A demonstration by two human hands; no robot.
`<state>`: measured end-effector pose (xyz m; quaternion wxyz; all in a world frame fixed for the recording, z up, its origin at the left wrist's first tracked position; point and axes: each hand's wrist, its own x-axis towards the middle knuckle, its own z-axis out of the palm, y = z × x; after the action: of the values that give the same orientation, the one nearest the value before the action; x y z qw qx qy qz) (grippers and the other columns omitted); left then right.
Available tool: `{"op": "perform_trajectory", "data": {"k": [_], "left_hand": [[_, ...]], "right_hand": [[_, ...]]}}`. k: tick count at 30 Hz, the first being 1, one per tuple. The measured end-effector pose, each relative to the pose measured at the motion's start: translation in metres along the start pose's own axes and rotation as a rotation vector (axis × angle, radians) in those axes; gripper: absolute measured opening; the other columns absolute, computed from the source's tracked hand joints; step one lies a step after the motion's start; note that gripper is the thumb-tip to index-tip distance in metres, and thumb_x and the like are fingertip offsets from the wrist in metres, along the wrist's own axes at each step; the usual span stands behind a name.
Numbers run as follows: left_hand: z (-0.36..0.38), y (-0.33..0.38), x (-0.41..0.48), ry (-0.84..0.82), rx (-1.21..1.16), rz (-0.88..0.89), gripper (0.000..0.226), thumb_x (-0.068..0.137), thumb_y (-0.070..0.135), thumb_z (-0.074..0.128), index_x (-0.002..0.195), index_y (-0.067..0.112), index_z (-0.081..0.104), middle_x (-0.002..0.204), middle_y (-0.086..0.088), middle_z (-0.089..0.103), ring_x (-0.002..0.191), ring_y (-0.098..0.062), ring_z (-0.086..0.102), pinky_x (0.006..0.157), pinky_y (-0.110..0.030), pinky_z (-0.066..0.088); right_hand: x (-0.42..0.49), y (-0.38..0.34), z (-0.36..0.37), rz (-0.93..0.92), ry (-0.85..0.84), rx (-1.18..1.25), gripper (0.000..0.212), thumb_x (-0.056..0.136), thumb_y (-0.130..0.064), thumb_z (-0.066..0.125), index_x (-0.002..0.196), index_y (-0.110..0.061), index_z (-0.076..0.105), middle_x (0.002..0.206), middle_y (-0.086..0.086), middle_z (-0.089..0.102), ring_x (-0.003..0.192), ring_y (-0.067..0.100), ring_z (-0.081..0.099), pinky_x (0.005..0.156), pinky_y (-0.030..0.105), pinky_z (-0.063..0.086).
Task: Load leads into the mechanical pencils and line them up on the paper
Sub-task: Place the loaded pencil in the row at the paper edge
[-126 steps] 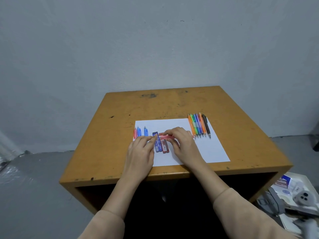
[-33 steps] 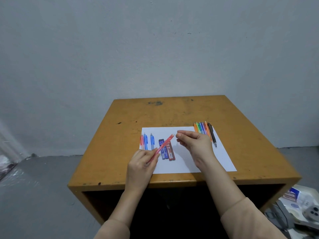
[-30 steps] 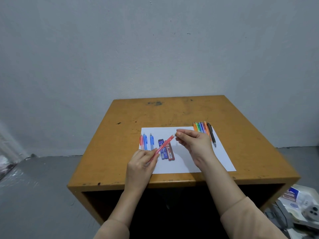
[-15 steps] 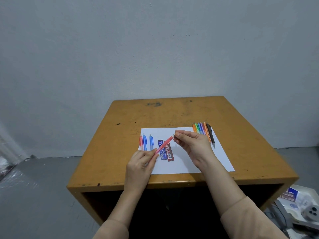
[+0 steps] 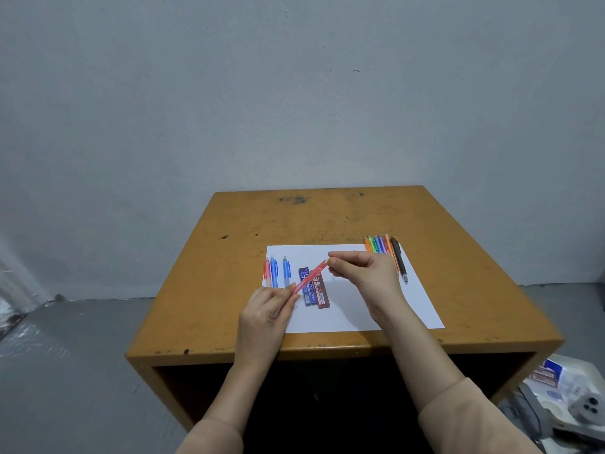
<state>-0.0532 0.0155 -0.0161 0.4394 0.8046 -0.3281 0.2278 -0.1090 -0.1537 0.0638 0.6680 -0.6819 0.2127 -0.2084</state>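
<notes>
Red-barrelled pencil (image 5: 310,280) clamped near its lower end in the curled fingers of the left hand (image 5: 265,314), tilted up and to the right above the paper. Pinched together at its raised end: thumb and forefinger of the right hand (image 5: 363,273), other fingers loosely folded. Impossible to tell a lead from a cap in that pinch; too fine to make out. Judged to be the feeding step: sliding a lead into the open top of the barrel.

To do it well: hold the barrel steady in the left grip and leave all motion to the right fingertips. Line the lead up with the barrel's axis before pushing, then slide it in gently, avoiding sideways pressure for fear of snapping it. Hold the raised end tipped up to stop any slipping back out. Refit the cap afterwards and click to check the feed.

Directly beneath the pencil, flat on the white paper (image 5: 376,309): blue lead case (image 5: 306,291) and red lead case (image 5: 322,294), side by side. Further left on the sheet, three pencils (image 5: 275,271), one red and two blue, lying in a row. At the sheet's far right corner, a tight bundle of coloured pencils (image 5: 379,245) with a black pencil (image 5: 398,258) at its outer edge, probably awaiting loading. Under everything, a worn yellow-brown wooden table (image 5: 294,217).
</notes>
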Motion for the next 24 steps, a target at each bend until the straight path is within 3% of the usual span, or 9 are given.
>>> {"op": "perform_trajectory", "data": {"k": [5, 10, 16, 24], "left_hand": [[0.0, -0.002, 0.0, 0.008, 0.025, 0.008, 0.034, 0.08, 0.025, 0.063, 0.104, 0.003, 0.072, 0.092, -0.004, 0.071, 0.095, 0.001, 0.049, 0.065, -0.004, 0.04], [0.001, -0.005, 0.0, 0.005, 0.026, -0.007, 0.033, 0.081, 0.023, 0.062, 0.107, 0.004, 0.071, 0.092, -0.004, 0.07, 0.094, -0.001, 0.049, 0.062, -0.01, 0.042], [0.001, -0.003, -0.001, 0.002, 0.028, -0.016, 0.034, 0.082, 0.024, 0.062, 0.108, 0.005, 0.071, 0.094, -0.004, 0.07, 0.096, -0.001, 0.048, 0.058, -0.014, 0.046], [0.0, 0.0, 0.0, -0.002, 0.055, -0.03, 0.035, 0.081, 0.027, 0.062, 0.106, 0.005, 0.072, 0.093, -0.003, 0.071, 0.094, -0.002, 0.05, 0.059, -0.008, 0.04]], "right_hand": [[-0.004, 0.007, 0.0, -0.109, 0.011, -0.145, 0.022, 0.081, -0.009, 0.073, 0.101, -0.015, 0.074, 0.084, -0.013, 0.069, 0.083, 0.003, 0.067, 0.063, 0.012, 0.053], [-0.002, 0.01, 0.0, -0.126, 0.013, -0.216, 0.026, 0.083, -0.004, 0.07, 0.107, -0.014, 0.073, 0.097, -0.003, 0.072, 0.09, 0.004, 0.065, 0.067, 0.012, 0.053], [0.001, 0.011, -0.004, -0.166, -0.024, -0.262, 0.029, 0.084, -0.001, 0.067, 0.109, -0.017, 0.072, 0.095, -0.005, 0.07, 0.089, 0.006, 0.064, 0.074, 0.016, 0.055], [0.018, 0.023, -0.006, -0.178, 0.07, -0.344, 0.031, 0.086, -0.002, 0.065, 0.114, -0.016, 0.07, 0.102, -0.001, 0.07, 0.083, 0.006, 0.061, 0.067, 0.013, 0.05]]}}
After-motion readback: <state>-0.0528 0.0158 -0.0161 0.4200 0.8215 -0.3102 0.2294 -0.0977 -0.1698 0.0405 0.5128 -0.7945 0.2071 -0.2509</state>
